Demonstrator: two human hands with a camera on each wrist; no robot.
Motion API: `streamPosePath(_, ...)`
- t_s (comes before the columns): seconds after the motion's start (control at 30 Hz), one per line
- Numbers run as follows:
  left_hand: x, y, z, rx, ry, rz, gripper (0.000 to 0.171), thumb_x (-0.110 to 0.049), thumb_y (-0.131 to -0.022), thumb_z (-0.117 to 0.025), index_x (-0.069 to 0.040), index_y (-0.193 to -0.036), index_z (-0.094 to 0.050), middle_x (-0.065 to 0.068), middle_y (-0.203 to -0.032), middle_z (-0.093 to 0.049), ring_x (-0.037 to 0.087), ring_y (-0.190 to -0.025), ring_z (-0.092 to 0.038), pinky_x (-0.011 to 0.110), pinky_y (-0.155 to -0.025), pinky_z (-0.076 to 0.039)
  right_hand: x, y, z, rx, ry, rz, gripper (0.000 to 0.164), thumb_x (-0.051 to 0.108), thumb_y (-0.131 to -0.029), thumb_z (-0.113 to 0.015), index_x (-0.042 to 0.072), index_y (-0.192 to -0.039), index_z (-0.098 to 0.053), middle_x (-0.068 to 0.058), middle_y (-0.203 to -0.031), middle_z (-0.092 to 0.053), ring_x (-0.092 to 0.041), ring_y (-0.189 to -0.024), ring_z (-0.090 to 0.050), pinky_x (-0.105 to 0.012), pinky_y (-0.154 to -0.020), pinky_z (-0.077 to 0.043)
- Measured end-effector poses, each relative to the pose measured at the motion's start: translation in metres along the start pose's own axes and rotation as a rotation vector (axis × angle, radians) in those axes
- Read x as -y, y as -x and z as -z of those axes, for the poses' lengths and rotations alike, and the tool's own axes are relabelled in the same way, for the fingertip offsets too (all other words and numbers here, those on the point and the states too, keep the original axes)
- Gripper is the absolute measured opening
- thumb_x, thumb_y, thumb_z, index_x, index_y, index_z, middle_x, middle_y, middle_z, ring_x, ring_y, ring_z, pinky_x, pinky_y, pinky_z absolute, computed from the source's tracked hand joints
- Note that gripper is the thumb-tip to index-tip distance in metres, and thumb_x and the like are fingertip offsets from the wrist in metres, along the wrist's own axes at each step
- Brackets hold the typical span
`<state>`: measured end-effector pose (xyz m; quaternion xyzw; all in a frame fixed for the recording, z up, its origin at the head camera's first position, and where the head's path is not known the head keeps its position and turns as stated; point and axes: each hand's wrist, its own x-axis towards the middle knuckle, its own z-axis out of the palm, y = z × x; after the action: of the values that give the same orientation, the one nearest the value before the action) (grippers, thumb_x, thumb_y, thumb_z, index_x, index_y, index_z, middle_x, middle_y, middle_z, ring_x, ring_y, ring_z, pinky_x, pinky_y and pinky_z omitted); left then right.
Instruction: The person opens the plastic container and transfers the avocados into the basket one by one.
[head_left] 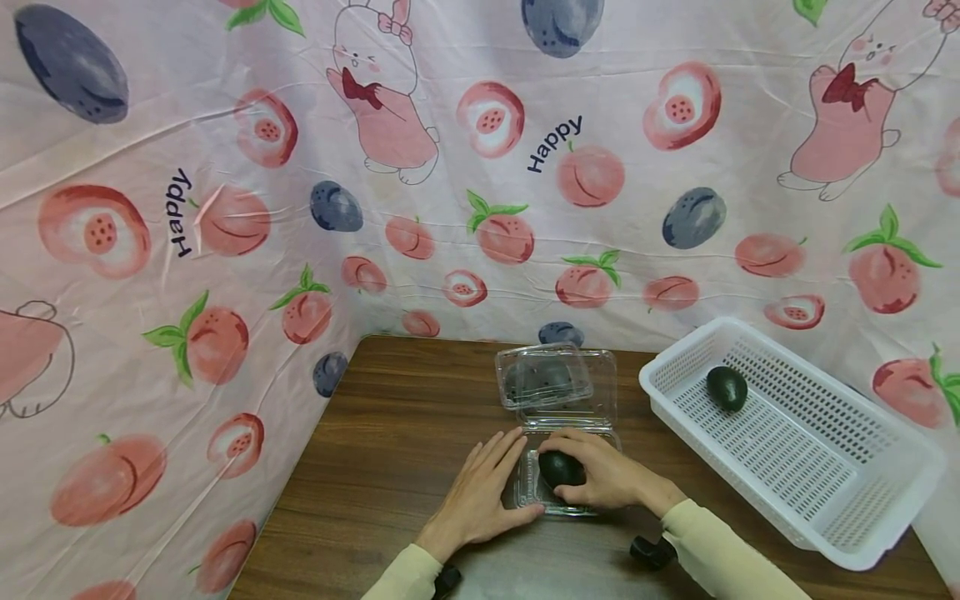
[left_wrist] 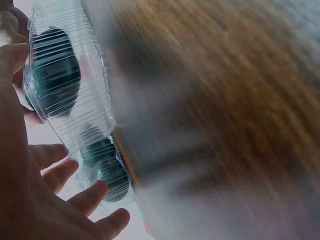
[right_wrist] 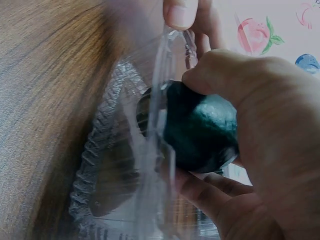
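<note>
In the head view, my right hand [head_left: 609, 477] grips a dark green avocado [head_left: 558, 469] from above, thumb on the near side and fingers on the far side. The avocado sits low within the base of a clear plastic clamshell box [head_left: 528, 492], whose lid [head_left: 604, 387] stands open toward the back. Along the box's left side lies my left hand [head_left: 480, 498], its fingers stretched out and its thumb at the front left corner. The right wrist view shows the avocado [right_wrist: 202, 132] partly behind the box's clear wall [right_wrist: 155, 115], with fingers around it.
Behind the open lid, another clear box [head_left: 504, 398] holds a dark avocado. A white perforated basket [head_left: 806, 454] stands at the right with one avocado [head_left: 727, 389] in it. A fruit-printed cloth [head_left: 420, 275] hangs around the wooden table [head_left: 375, 467].
</note>
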<state>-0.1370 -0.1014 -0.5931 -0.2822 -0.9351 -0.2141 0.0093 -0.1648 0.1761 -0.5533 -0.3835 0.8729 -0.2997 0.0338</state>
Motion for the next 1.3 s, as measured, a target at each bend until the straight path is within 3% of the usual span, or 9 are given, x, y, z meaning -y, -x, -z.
streamPosePath(0.73,0.001,-0.001,-0.001,-0.021,-0.011,-0.009,0.108,-0.077,-0.097,-0.073,-0.018,-0.179,-0.035,-0.001,-0.188,-0.033,0.038,-0.172,-0.037,0.071,-0.134,-0.038,0.010,0.003,0.035,-0.126,-0.037,0.061,0.059,0.013,-0.090,-0.091,0.014,-0.145,-0.070,-0.008,-0.147,-0.069,-0.021,-0.126,-0.073,-0.035,-0.101,-0.066)
streamPosePath(0.97,0.001,-0.001,-0.001,-0.021,-0.002,-0.007,0.109,-0.077,-0.096,-0.074,-0.020,-0.180,-0.034,-0.001,-0.188,-0.033,0.039,-0.172,-0.037,0.071,-0.135,-0.038,0.013,0.007,0.049,-0.166,-0.090,0.070,0.060,0.008,-0.089,-0.091,0.009,-0.145,-0.070,-0.011,-0.148,-0.068,-0.021,-0.119,-0.074,-0.027,-0.087,-0.068)
streamPosePath(1.17,0.002,-0.001,-0.001,-0.014,0.013,0.000,0.109,-0.078,-0.096,-0.073,-0.021,-0.180,-0.034,-0.002,-0.188,-0.033,0.038,-0.173,-0.036,0.071,-0.135,-0.037,0.013,0.010,0.057,-0.201,-0.046,0.092,0.060,0.009,-0.089,-0.092,0.013,-0.145,-0.070,-0.007,-0.147,-0.069,-0.016,-0.118,-0.073,-0.027,-0.089,-0.066)
streamPosePath(1.3,0.002,-0.001,-0.002,-0.015,0.011,-0.002,0.108,-0.079,-0.096,-0.073,-0.020,-0.179,-0.035,-0.001,-0.188,-0.033,0.038,-0.173,-0.036,0.071,-0.135,-0.037,0.015,0.012,0.062,-0.190,-0.086,0.071,0.059,0.010,-0.090,-0.092,0.012,-0.145,-0.070,-0.008,-0.147,-0.069,-0.017,-0.116,-0.074,-0.028,-0.087,-0.068)
